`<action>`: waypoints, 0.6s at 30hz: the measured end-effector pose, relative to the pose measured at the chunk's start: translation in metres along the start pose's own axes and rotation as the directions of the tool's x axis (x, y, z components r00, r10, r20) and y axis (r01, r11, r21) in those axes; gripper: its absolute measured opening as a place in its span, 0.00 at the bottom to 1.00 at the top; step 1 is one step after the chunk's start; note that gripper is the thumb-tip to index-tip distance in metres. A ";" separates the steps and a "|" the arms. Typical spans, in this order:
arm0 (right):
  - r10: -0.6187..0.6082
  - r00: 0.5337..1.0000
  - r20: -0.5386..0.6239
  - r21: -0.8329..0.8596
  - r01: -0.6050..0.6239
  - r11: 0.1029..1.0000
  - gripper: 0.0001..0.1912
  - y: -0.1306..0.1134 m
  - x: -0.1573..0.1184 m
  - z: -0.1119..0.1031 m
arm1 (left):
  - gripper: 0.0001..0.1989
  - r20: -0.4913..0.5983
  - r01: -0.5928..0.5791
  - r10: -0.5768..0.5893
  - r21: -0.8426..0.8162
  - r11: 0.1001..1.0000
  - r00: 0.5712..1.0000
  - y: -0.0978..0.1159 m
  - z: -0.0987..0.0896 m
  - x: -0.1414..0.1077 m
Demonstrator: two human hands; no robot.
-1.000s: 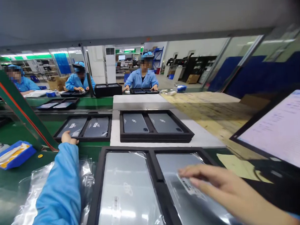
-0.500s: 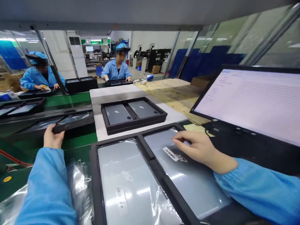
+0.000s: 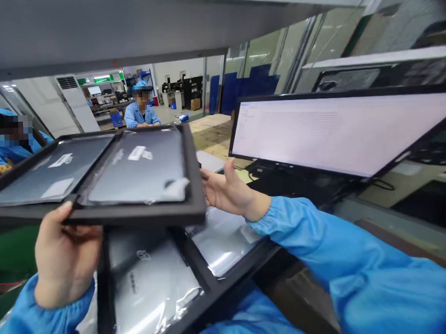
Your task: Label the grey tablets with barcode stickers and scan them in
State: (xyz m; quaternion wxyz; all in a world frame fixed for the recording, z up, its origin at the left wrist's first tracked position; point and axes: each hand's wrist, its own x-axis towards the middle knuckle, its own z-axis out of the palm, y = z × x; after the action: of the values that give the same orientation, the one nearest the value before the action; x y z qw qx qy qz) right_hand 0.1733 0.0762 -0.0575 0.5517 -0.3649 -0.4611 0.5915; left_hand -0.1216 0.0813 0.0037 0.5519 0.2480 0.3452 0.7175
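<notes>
A black tray [image 3: 136, 213] with two film-wrapped tablets [image 3: 149, 165] hangs tilted in the air. My left hand [image 3: 66, 247] grips its near edge, thumb on the rim at the divider and fingers underneath. At the tray's right end is my right hand [image 3: 227, 189], its fingers spread and the thumb up; whether the fingertips touch the side is hard to tell. Below lies a second black tray [image 3: 197, 261], partly covered by the raised one, also holding two wrapped tablets [image 3: 150, 288] with labels.
A monitor [image 3: 317, 133] stands at the right, with a yellow paper [image 3: 243, 176] near its base. Two people in blue [image 3: 141, 111] sit beyond the bench. A grey shelf [image 3: 110, 34] crosses overhead. Green bench surface [image 3: 12, 252] shows at the left.
My left hand has lifted the tray from the left bench and brought it rightward over the lower tray. My right hand has moved off the lower tray's tablet and opened. The view has turned right.
</notes>
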 end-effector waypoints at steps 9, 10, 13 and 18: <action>0.099 0.950 -0.295 -0.245 -0.175 0.954 0.11 -0.041 -0.046 -0.053 | 0.29 0.035 0.256 -0.342 0.594 0.763 0.939 -0.061 -0.028 -0.123; 0.075 0.948 -0.309 -0.339 -0.183 0.923 0.10 -0.042 -0.042 -0.065 | 0.31 0.060 0.325 -0.454 0.616 0.718 0.889 -0.069 -0.031 -0.133; 0.077 0.946 -0.315 -0.648 -0.274 0.710 0.06 -0.033 -0.029 -0.091 | 0.40 0.127 0.550 -0.822 0.685 0.478 0.555 -0.090 -0.043 -0.161; -0.021 0.968 -0.250 -0.884 -0.219 0.413 0.11 -0.005 -0.031 -0.102 | 0.48 0.095 0.535 -0.993 0.837 0.115 0.065 -0.082 -0.081 -0.164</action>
State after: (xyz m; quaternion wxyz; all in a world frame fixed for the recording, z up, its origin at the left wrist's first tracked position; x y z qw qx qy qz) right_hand 0.2752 0.0602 -0.0865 0.2793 -0.6945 -0.6194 0.2366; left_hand -0.0861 -0.0817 -0.1072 0.8237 0.3949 0.4038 -0.0507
